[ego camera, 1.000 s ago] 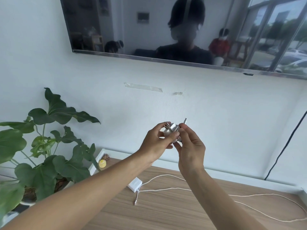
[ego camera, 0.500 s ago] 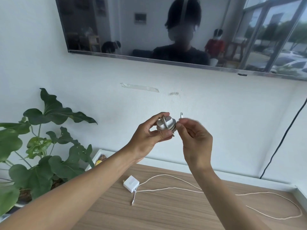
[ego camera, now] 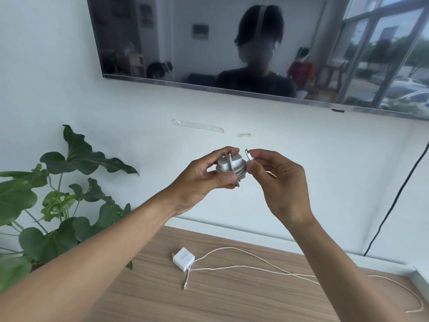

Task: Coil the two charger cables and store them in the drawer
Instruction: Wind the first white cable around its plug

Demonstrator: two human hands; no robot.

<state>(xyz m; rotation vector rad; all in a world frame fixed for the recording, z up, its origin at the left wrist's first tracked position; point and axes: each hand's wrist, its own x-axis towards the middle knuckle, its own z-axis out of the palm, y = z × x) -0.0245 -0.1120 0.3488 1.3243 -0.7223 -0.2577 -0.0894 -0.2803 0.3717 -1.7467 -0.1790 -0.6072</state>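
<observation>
Head view: right hand [ego camera: 278, 182] pinches the connector tip [ego camera: 248, 156] just beside the wound charger [ego camera: 229, 167], which the left hand [ego camera: 202, 180] grips with curled fingers, up in front of the wall. Below, the second charger [ego camera: 183, 259] lies on the wooden table [ego camera: 232, 303], its cable [ego camera: 255, 267] sprawled loose.

Charger [ego camera: 236, 163] smooth white plastic (metal prongs [ego camera: 226, 155]); tabletop [ego camera: 232, 305] matt wood-grain.
</observation>
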